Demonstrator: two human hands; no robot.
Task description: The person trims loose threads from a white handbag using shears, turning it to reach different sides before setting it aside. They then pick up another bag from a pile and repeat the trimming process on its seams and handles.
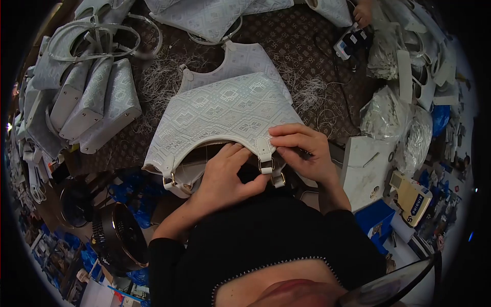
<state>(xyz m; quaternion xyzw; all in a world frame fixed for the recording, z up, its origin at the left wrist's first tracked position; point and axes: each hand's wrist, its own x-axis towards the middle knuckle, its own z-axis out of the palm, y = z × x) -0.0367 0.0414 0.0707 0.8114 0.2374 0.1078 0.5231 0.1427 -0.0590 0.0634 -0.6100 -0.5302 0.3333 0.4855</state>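
A white handbag with an embossed diamond pattern lies on the table in front of me, its curved opening towards my body. My left hand reaches over the rim, fingers inside the opening and partly hidden, with the thumb by the strap tab's metal ring. On the other side, my right hand pinches the bag's edge beside that tab, fingertips on the patterned face. A second metal ring hangs at the opening's left corner. Beyond this bag lies another white handbag, partly covered by it.
Several finished-looking handbags stand at the left. Thread scraps litter the brown patterned tabletop. A power strip with a cable lies at the far right, near another person's hand. Plastic-wrapped items fill the right; a fan stands lower left.
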